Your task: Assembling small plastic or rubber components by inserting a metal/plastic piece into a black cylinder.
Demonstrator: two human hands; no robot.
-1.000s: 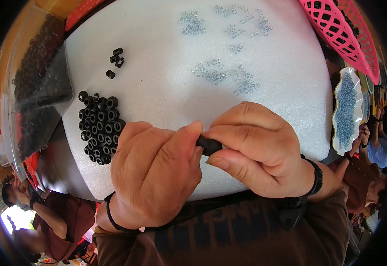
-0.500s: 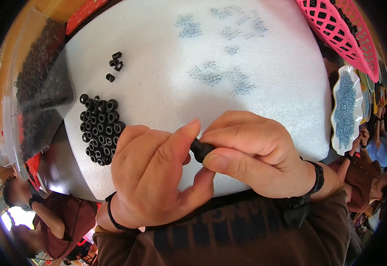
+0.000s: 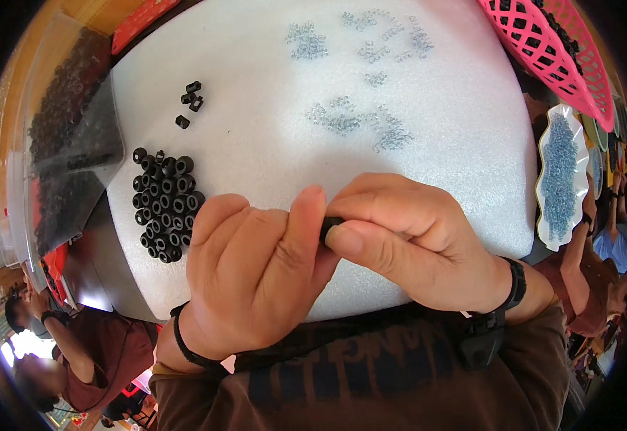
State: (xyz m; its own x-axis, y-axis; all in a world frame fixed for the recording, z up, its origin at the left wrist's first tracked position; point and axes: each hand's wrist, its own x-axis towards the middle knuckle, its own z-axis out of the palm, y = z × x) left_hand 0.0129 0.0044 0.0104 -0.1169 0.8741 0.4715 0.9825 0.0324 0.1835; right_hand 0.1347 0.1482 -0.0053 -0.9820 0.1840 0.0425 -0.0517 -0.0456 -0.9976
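Between my two hands is a small black plastic cord lock [image 3: 330, 228], mostly covered by fingers. My right hand [image 3: 418, 244] pinches it between thumb and forefinger. My left hand [image 3: 252, 269] is closed against its left end, the fingertips partly hidden. Left of my hands, on the white foam sheet [image 3: 256, 108], lies a cluster of round black cord lock bodies [image 3: 166, 203] with open holes. Several small black plungers [image 3: 193, 99] sit above that cluster. Farther up the sheet, loose piles of tiny silvery springs [image 3: 341, 117] are spread out.
At left stands a clear plastic box [image 3: 76, 122] of black pieces. A pink lattice basket [image 3: 543, 54] with black parts is at upper right. Below it, a scalloped white dish [image 3: 581, 172] holds many springs. Other people [image 3: 116, 352] are at both sides.
My left hand has closed in on the cord lock, its fingers coming together at the left end. Less of the black piece shows. The view has shifted slightly.
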